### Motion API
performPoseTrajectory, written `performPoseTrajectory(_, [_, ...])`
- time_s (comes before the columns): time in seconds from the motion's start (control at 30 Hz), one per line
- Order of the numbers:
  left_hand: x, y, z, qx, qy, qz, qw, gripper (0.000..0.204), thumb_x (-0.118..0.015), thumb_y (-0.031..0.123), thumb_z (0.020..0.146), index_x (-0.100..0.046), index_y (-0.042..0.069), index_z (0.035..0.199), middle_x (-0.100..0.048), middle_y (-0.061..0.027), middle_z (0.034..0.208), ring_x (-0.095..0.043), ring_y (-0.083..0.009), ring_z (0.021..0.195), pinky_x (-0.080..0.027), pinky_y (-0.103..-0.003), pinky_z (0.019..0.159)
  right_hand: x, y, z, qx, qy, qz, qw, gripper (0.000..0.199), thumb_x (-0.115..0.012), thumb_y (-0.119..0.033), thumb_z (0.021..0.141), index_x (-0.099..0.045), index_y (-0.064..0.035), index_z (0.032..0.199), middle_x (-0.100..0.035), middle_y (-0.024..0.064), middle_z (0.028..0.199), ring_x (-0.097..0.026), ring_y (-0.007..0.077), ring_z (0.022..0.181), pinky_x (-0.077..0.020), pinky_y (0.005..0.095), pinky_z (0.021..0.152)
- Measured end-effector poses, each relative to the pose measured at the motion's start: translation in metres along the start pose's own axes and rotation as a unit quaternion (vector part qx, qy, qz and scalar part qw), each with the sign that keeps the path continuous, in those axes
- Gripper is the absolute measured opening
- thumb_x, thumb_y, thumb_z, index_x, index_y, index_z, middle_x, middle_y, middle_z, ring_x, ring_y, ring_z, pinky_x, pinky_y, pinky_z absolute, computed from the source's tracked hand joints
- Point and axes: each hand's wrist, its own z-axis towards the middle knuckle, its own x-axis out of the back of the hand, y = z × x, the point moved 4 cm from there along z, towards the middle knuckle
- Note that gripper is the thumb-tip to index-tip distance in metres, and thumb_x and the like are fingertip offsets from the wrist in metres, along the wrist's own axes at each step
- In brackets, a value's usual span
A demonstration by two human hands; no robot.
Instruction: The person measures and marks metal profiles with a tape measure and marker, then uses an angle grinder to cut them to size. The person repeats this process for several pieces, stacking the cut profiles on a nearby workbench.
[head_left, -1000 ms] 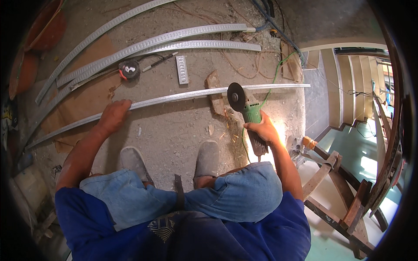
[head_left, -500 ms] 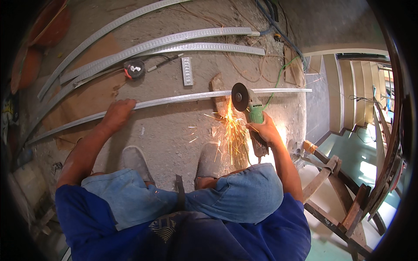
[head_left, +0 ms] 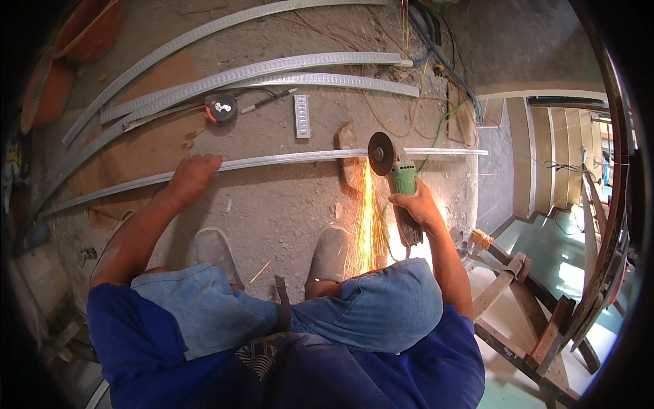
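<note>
A long, thin metal channel (head_left: 286, 159) lies across the floor in front of me, propped on a small block (head_left: 349, 136). Toward its left part, my left hand (head_left: 194, 178) is closed around it. My right hand (head_left: 417, 204) grips a green and black angle grinder (head_left: 405, 183) by its body. The grinder's dark disc (head_left: 381, 154) meets the channel just right of the block. Bright sparks (head_left: 368, 221) stream from there toward my right shoe (head_left: 329, 255). The disc hides the exact point of contact.
Several slotted metal strips (head_left: 272, 66) lie beyond the channel. Nearby are a tape measure (head_left: 221, 108), a dark marker (head_left: 269, 100) and a short slotted offcut (head_left: 302, 116). Wooden framing (head_left: 524, 300) stands at the right. Cables (head_left: 443, 123) run along the far right floor.
The spark stream has become denser and narrower, pouring straight down toward my right shoe. My hands and the grinder keep nearly the same place; the view has shifted slightly.
</note>
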Motion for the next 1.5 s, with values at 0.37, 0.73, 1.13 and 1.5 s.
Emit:
performPoseTrajectory(0.37, [-0.004,-0.003,0.0,0.029,-0.035,0.023,0.999,0.018,-0.059,0.014,0.089,-0.054,0.011,0.106,-0.062,-0.013,0.098,-0.06,-0.0374,0.096,-0.046,-0.049,0.081,0.004,0.0,0.001,-0.014,0.001,-0.043,0.999,0.056,-0.08,-0.015,0.072,-0.057,-0.0016,0.121,-0.066,0.0095,0.094,-0.062,0.0186,0.081,-0.0508,0.0337,0.076])
performPoseTrajectory(0.73, [-0.003,-0.001,-0.001,0.027,-0.033,0.017,0.999,0.017,-0.058,0.014,0.089,-0.054,0.011,0.106,-0.061,-0.0118,0.099,-0.059,-0.0364,0.096,-0.046,-0.05,0.081,0.004,0.002,0.006,0.01,-0.011,-0.036,0.999,0.06,-0.082,-0.021,0.07,-0.057,-0.0009,0.121,-0.067,0.0122,0.097,-0.064,0.022,0.083,-0.0511,0.0363,0.079])
performPoseTrajectory(1.13, [-0.004,-0.002,-0.001,0.044,-0.033,0.01,0.998,0.016,-0.056,0.012,0.089,-0.055,0.012,0.105,-0.062,-0.0126,0.099,-0.059,-0.0377,0.096,-0.045,-0.052,0.082,-0.002,0.002,0.012,0.01,-0.013,0.0,1.0,0.054,-0.081,-0.017,0.071,-0.057,-0.0012,0.117,-0.066,0.0106,0.095,-0.063,0.0193,0.08,-0.0519,0.0348,0.075])
performPoseTrajectory(1.5, [0.009,0.015,-0.006,0.021,0.002,0.032,0.999,0.047,-0.071,0.018,0.084,-0.057,0.012,0.128,-0.057,-0.0139,0.106,-0.055,-0.0351,0.101,-0.045,-0.047,0.084,0.007,-0.003,-0.018,0.019,0.003,0.025,0.999,0.049,-0.078,-0.013,0.074,-0.058,-0.0032,0.117,-0.064,0.0052,0.092,-0.061,0.0158,0.08,-0.0504,0.0314,0.076])
